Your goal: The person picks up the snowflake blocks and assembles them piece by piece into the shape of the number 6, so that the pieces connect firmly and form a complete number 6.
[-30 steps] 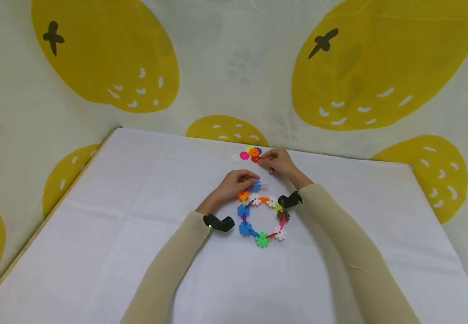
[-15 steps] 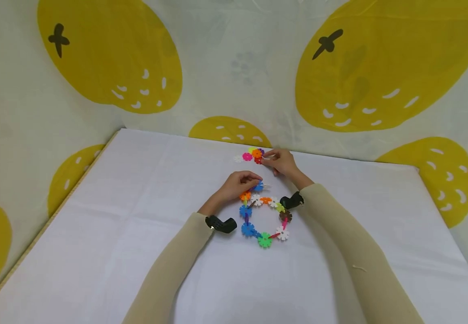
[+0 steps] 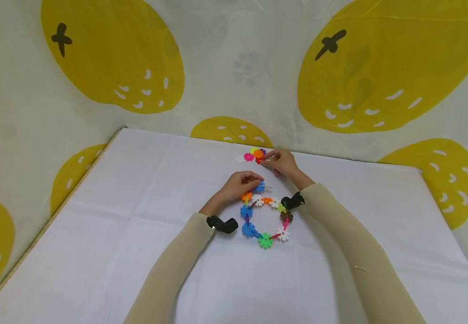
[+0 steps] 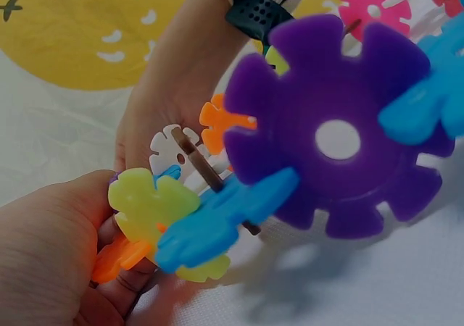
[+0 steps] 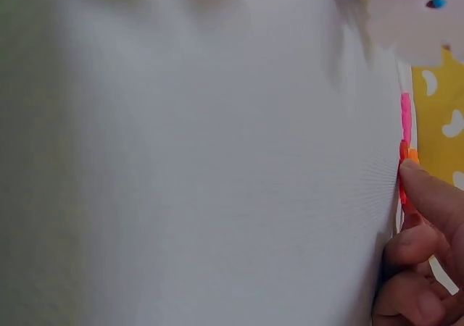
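A ring of interlocked plastic snowflake discs lies on the white table; a green disc marks its near side. At its upper left, my left hand pinches a blue snowflake disc joined to a whitish one. Farther back, the thumb and index finger of my right hand pinch the edge of a red snowflake disc in a small loose group. In the left wrist view, a purple disc looms close and hides part of the chain. The right wrist view shows the right thumb against the red disc.
Beside the red disc lie loose discs, among them an orange one, a pink one and a white one. The table meets a cloth backdrop printed with yellow fruit.
The head view shifts slightly, so everything appears a little farther right. Both hands stay at the same discs, and the ring keeps its shape.
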Available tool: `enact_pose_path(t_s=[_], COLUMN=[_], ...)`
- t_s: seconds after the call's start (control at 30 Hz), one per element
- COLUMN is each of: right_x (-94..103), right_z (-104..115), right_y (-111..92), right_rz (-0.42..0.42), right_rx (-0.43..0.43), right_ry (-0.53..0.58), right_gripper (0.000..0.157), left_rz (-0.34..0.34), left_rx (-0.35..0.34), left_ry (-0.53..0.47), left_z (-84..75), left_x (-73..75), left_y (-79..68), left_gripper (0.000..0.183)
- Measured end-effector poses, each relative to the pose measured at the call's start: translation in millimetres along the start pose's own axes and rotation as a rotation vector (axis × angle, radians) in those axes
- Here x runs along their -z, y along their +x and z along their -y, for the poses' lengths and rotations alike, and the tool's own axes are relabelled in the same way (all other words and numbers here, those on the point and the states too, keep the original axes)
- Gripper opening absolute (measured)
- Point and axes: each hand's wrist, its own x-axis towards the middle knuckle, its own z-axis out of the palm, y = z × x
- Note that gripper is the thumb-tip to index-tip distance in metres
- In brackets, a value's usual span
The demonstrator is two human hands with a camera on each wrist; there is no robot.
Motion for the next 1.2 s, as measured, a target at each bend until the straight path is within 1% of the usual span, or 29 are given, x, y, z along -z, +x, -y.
enact_pose_path(t_s=[0.17, 0.27, 0.4, 0.5, 0.77, 0.93, 1.2], right_x=[0.3, 0.1, -0.6, -1.6, -4.0, -3.7, -1.4], right_z=[-0.1, -1.4, -2.0, -1.8, -1.7, -2.2, -5.0], right_y=[0.1, 1.6, 3.4, 3.0, -0.3, -1.0, -2.0], right_rz=[0.011, 0.011, -0.005, -0.017, -0.010, -0.011, 0.038], right_rx=[-0.013, -0.019, 0.005, 0.027, 0.083, 0.095, 0.096], right_ry=[0.012, -0.011, -0.064, -0.077, -0.035, -0.020, 0.007], right_gripper=[0.039, 0.041, 0.043, 0.042, 0.038, 0.034, 0.027], left_rz=[0.001, 0.004, 0.007, 0.004, 0.007, 0.008, 0.008], left_rx=[-0.001, -0.010, -0.021, -0.018, -0.011, -0.009, -0.010], left_ry=[0.003, -0.006, -0.015, -0.011, -0.002, 0.004, 0.002], left_z=[-0.4, -0.2, 0.4, 0.9, 1.6, 0.7, 0.2], left_x=[0.2, 0.1, -0.5, -0.7, -0.4, -0.8, -0.2], left_y=[-0.7, -0.9, -0.6, -0.5, -0.9, -1.3, -1.4], left_gripper=[0.025, 0.025, 0.025, 0.025, 0.024, 0.024, 0.025])
